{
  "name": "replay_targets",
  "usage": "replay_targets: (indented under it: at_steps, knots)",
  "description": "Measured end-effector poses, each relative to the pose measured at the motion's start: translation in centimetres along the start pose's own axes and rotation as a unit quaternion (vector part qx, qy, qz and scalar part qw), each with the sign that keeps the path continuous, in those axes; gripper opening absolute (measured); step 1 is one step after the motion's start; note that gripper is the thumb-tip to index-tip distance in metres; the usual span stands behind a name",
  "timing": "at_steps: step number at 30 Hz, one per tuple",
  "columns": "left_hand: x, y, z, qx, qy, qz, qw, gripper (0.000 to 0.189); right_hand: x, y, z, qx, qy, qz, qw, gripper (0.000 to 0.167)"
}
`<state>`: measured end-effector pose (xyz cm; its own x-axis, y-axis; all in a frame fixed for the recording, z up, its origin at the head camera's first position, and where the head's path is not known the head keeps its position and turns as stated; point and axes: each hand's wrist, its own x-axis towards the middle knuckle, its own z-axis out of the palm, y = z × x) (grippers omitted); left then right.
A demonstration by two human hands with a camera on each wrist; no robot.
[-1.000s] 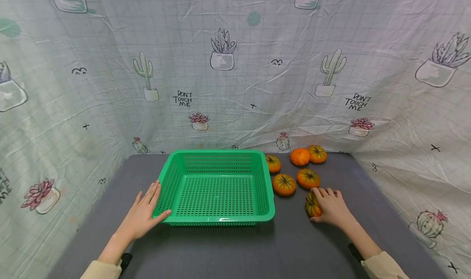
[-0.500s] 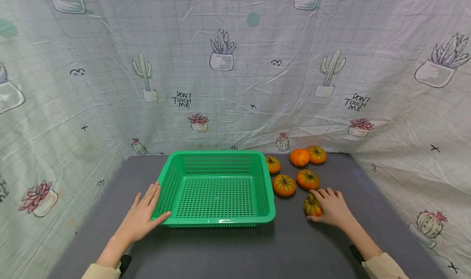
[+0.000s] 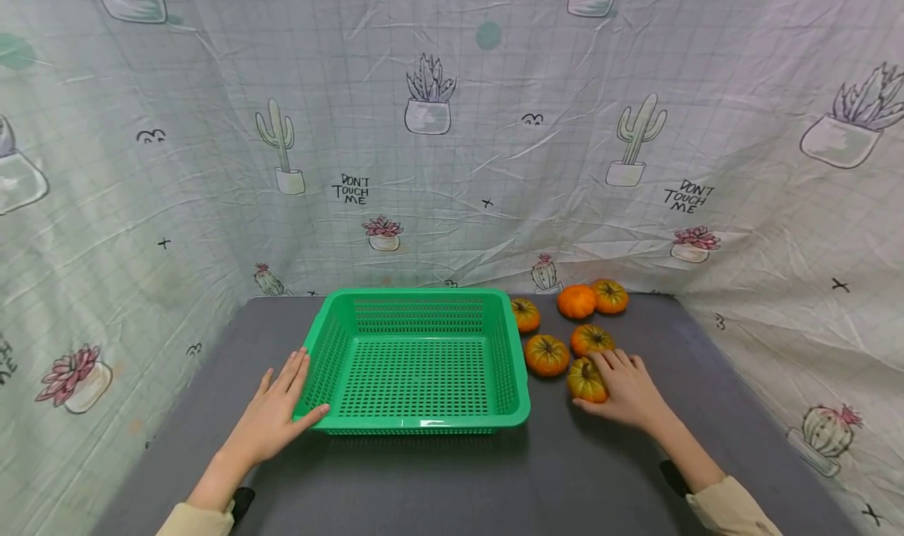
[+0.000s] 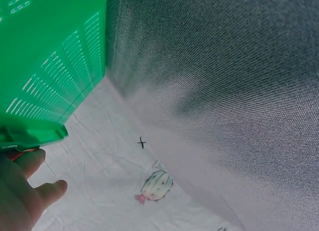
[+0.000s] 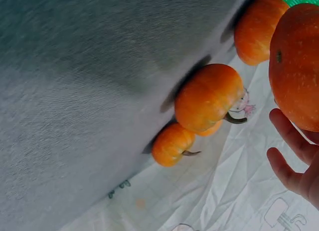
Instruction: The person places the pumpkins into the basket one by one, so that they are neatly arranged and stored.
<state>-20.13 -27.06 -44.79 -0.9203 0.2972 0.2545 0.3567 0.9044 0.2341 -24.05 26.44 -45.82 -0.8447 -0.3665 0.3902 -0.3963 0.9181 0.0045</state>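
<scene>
**Held pumpkin (image 3: 585,381) gripped from one side, close to its neighbours**

The held pumpkin is gripped by the curled fingers and thumb of the right hand (image 3: 625,387), to the right of the green basket (image 3: 417,422). Its underside is shown in the right wrist view, so it is judged to be off the table (image 3: 480,481). Its left side is left uncovered; if the grip were loosened, the rounded, smooth skin could be slipped through and the pumpkin dropped or rolled.

Just behind it sits the right-hand neighbour (image 3: 593,338), and to its left the near neighbour (image 3: 547,355); whether either is touched cannot be told. Were the held pumpkin carried low, either could be bumped and set rolling, or its stem could be caught.

The basket's raised rim could be struck by a low approach. Its left side is touched by the straight, spread fingers of the left hand (image 3: 271,410), with the thumb at the near corner. Since the rim is not seen to be clasped, the basket could be slid by a knock.

Farther back, the three rear pumpkins (image 3: 576,302) are less likely to be disturbed, being well apart from the right hand.
</scene>
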Motion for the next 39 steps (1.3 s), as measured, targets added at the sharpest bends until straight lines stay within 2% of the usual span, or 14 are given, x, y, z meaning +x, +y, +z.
replay_targets:
  at_steps: [9,22,30,39]
  knots:
    - [0.1,0.0,0.0,0.004,0.010,0.007,0.9999,0.083,1.2,-1.5,-0.8,0.066,0.010,0.022,0.9975,0.082]
    - [-0.1,-0.1,0.0,-0.006,-0.006,-0.008,0.9999,0.084,3.6,-3.7,-2.0,0.136,0.066,0.026,0.9881,0.073]
    - [0.1,-0.1,-0.1,-0.009,-0.003,-0.004,0.9999,0.084,5.2,-4.7,-2.5,0.156,0.094,-0.007,0.9832,0.070]
    - [0.1,0.1,-0.3,-0.014,-0.002,-0.006,0.9999,0.084,7.3,-5.8,-2.0,0.166,0.087,-0.025,0.9820,0.068]
